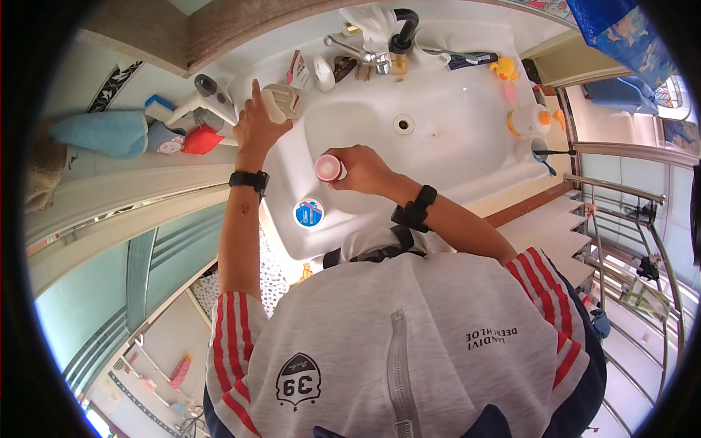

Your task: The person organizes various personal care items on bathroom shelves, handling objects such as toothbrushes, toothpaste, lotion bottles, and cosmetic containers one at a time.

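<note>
My right hand is closed around a small container with a round pink lid, held over the near left part of the white washbasin. Over the basin's left rim, my left hand has its fingers apart, the index finger pointing away from me. Beside that hand lies a beige soap dish; whether the fingers touch it I cannot tell. A round tub with a blue and white lid rests on the basin's near left corner.
Along the back rim stand a chrome faucet, a white computer-mouse-shaped object, and a toothbrush. A yellow rubber duck and a white pump bottle are at the right. Left are a hair dryer and blue towel.
</note>
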The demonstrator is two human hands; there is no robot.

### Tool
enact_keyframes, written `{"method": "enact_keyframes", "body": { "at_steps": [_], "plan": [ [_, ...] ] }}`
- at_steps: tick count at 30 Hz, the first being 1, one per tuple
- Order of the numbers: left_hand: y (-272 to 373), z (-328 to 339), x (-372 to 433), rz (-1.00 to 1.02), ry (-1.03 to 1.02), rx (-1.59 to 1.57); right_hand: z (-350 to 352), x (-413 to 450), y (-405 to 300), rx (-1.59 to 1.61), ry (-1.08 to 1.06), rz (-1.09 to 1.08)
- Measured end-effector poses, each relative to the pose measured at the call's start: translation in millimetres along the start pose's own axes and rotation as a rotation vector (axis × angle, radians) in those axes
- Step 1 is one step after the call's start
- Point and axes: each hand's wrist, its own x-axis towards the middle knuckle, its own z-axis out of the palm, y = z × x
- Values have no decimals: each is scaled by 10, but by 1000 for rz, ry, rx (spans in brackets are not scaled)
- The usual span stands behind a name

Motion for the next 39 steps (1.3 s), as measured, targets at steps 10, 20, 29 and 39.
{"method": "enact_keyframes", "body": {
  "at_steps": [10, 20, 29, 39],
  "plan": [
    [-290, -103, -324, 78, 256, -173, 63, 153, -251, 99, 50, -64],
    [-653, 255, -1300, -26, 108, -906, 540, 785, -433, 6, 124, -40],
    [-362, 507, -1347, 118, 202, -838, 723, 936, -20, 64, 125, -55],
    [-519, 676, -1388, 107, 359, -837, 433, 746, -503, -86, 227, -129]
  ]
}}
